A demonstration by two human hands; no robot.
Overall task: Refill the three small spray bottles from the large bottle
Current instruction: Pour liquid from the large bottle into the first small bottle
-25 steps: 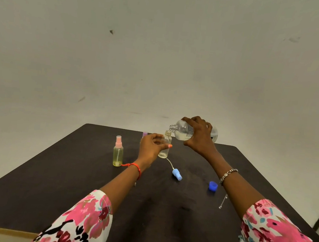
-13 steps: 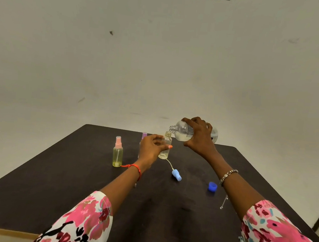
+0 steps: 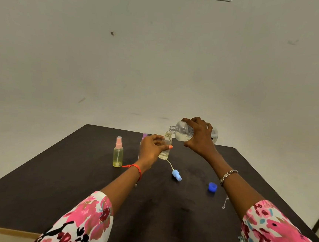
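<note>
Head view, purple-capped bottle (image 3: 144, 135) behind left hand (image 3: 151, 149)

Upright pink-capped bottle (image 3: 118, 153) and purple-capped bottle (image 3: 144, 136) blocking the far left; blue spray head (image 3: 176, 175), blue cap (image 3: 212, 187) and thin pin (image 3: 225, 203) littering middle and right; open table (image 3: 32, 196) near left.

The right hand (image 3: 199, 138) grips the large bottle (image 3: 183, 131) tipped sideways, its mouth over the neck of the open small bottle (image 3: 165, 152) held by the left hand (image 3: 152, 149). From that bottle, a pink-topped spray bottle (image 3: 118, 154) stands at nine o'clock, a pale blue spray head (image 3: 176, 175) lies at five, and a blue cap (image 3: 212, 187) at four. A purple-topped bottle (image 3: 144, 136), half hidden, seems to stand at ten.
</note>
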